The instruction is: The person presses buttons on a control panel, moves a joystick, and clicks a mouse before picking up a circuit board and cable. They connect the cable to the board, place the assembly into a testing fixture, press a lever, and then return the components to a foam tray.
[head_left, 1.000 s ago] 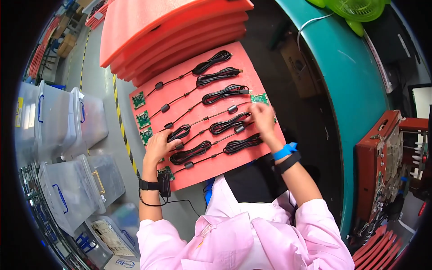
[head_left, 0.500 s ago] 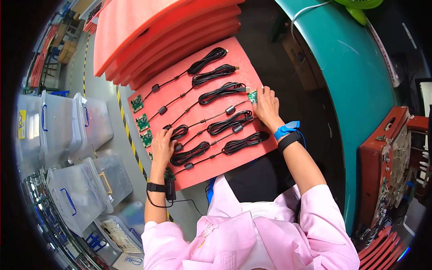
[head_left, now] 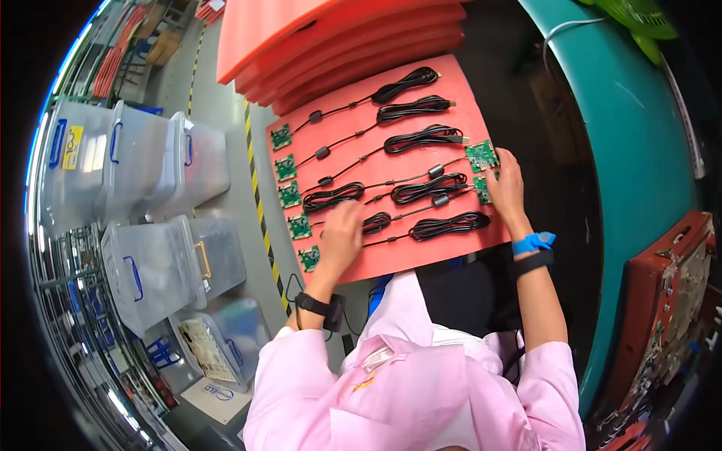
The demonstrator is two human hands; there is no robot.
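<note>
While right hand (head_left: 507,184) touches green board (head_left: 480,155), left hand (head_left: 343,234) covers coiled black cable (head_left: 377,222); grips unclear.

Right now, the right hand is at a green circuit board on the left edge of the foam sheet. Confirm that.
Wrong edge: the head view shows the right hand at a green circuit board on the right edge of the foam sheet.

Left forearm (head_left: 325,281) slants inward, left hand (head_left: 343,234) palm down, fingers blurred; right forearm (head_left: 543,308) extended, right hand (head_left: 507,184) well apart, fingers bent, thumb inward
</note>
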